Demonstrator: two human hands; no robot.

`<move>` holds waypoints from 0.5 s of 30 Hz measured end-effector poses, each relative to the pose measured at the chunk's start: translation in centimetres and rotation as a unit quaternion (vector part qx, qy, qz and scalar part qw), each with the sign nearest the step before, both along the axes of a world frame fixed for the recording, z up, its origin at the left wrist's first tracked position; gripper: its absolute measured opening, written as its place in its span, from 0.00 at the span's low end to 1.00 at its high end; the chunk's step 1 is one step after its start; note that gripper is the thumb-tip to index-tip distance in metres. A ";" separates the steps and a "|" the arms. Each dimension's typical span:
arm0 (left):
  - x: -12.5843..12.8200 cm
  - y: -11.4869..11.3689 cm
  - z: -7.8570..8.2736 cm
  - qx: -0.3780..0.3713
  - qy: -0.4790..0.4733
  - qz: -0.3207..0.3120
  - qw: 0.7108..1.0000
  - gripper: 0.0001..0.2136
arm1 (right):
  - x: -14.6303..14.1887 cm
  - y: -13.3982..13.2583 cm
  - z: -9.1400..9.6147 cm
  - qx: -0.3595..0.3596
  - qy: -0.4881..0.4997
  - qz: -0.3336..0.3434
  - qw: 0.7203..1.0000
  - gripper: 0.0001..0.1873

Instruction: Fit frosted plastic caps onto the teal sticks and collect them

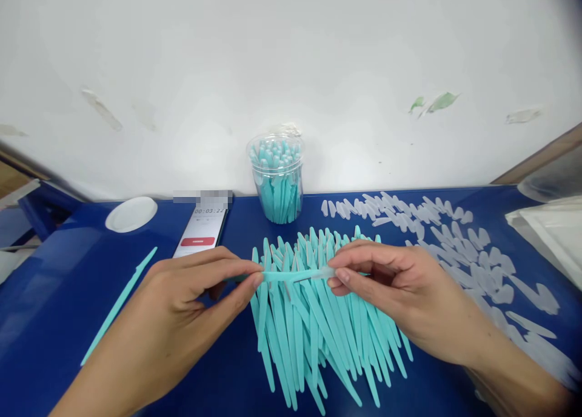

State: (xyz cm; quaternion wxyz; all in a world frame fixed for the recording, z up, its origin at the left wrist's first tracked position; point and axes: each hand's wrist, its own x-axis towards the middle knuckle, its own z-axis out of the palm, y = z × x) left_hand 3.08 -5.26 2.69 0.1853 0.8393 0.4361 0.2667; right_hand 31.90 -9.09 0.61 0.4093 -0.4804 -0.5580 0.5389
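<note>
Two hands pinch one teal stick (pixel 291 276): left hand (pixel 182 308) on its handle, right hand (pixel 400 290) on its clear cap (pixel 326 273).

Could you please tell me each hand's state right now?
Left hand: shut on teal stick.
Right hand: shut on clear cap at its tip.

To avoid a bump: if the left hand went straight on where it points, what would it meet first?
Probably the right hand: the left hand points along the teal stick that both pinch.

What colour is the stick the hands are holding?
The stick is teal, seen best in the head view.
</note>
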 end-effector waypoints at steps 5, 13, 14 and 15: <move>1.6 -0.7 -0.2 -0.028 -0.015 -0.015 0.999 0.08 | -0.3 -0.1 -0.1 -0.015 0.021 0.009 1.000 0.08; 2.0 -1.1 -0.6 -0.065 -0.039 0.012 0.997 0.11 | -0.5 -0.6 0.2 -0.012 0.030 -0.031 0.999 0.09; 1.5 -1.1 -0.4 -0.055 -0.048 0.036 0.997 0.14 | 0.3 -0.5 0.7 0.012 0.004 -0.059 0.998 0.11; 1.0 -0.9 -0.1 -0.037 -0.069 0.069 0.995 0.18 | 1.4 -0.2 1.4 0.043 -0.027 -0.086 0.995 0.13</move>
